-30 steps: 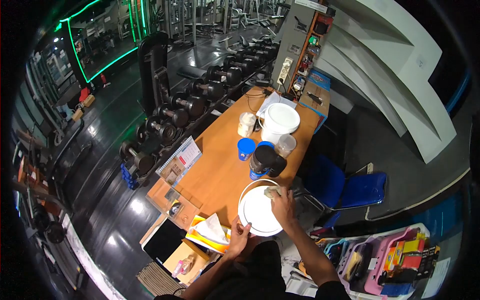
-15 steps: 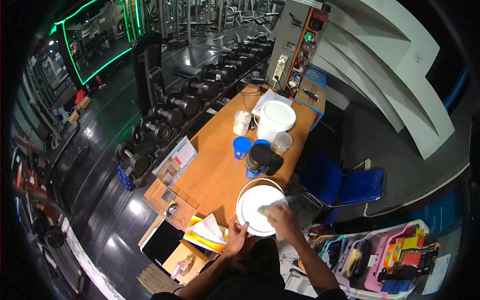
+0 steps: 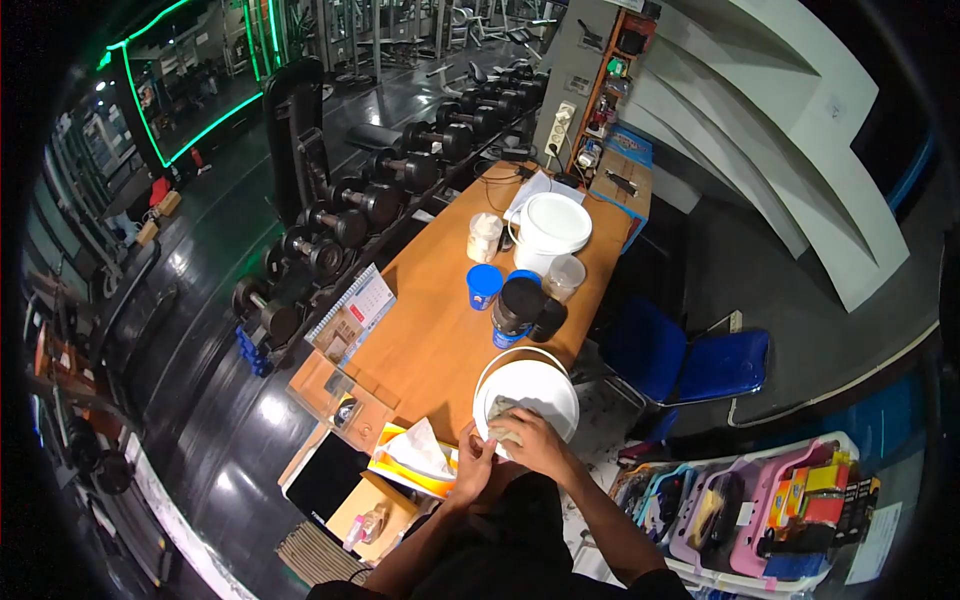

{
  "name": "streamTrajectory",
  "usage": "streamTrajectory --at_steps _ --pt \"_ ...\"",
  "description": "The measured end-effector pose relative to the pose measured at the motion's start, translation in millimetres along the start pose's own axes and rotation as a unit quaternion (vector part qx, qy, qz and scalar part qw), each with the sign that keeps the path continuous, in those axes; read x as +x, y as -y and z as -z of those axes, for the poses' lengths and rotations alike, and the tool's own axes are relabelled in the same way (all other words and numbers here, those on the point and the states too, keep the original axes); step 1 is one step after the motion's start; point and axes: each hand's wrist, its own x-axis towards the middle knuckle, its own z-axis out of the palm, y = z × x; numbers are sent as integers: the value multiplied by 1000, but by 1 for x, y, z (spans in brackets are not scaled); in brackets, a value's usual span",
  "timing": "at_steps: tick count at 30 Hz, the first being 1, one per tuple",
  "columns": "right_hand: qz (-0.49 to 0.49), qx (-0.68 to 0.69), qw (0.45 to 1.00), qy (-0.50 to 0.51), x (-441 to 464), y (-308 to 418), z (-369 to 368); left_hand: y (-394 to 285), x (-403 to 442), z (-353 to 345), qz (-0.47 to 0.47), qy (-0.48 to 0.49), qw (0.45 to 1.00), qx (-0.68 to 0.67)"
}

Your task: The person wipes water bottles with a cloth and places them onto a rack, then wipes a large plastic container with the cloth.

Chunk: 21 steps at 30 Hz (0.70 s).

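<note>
A white bucket (image 3: 555,388) with a round white top and a raised white handle is at the near end of the wooden table, right in front of me. My left hand (image 3: 474,468) grips its near-left rim, fingers closed against the edge. In my right hand (image 3: 538,442) a crumpled greyish cloth (image 3: 501,415) is bunched and pressed on the left part of the white top. Part of the cloth is hidden under the fingers. Just left of my left hand stands a yellow and white box (image 3: 417,458) with a white tissue sticking out.
Farther along the table (image 3: 430,300) stand another white bucket (image 3: 553,225), a blue-lidded tub (image 3: 484,283), a black-lidded jar (image 3: 519,302) and clear containers. A desk calendar (image 3: 355,312) lines the left edge. Blue chair (image 3: 720,372) and pink basket (image 3: 770,520) are at right; dumbbells (image 3: 335,222) at left.
My right hand and the cloth have moved left and toward me across the white top, near my left hand. The bucket has shifted slightly; my left hand keeps its rim.
</note>
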Motion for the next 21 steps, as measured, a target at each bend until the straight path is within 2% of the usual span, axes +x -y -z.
streamTrajectory --at_steps 3,6,9,12,14,16,19,21 --pt "-2 -7 999 -32 -10 -2 9 -1 1 -1 2 -4 1000 -13" --pt "-32 -148 976 -158 -15 18 12 7 4 1 13 -8 1000 -15" --pt "-35 -175 957 -227 -20 2 -9 14 7 5 3 0 1000 0" --pt "-2 -124 959 -255 -18 -15 -17 27 10 6 -3 -11 999 -35" --pt "20 -93 967 -236 -14 -22 -14 -3 -3 -3 -8 -24 998 -54" --pt "36 -53 975 -212 -7 -29 -9 -10 -8 -6 0 -39 999 -15" --pt "-37 82 966 -241 15 -36 -3 2 -5 -1 9 -47 999 12" --pt "-17 89 957 -276 34 -20 1 9 -2 0 34 -47 998 -22"
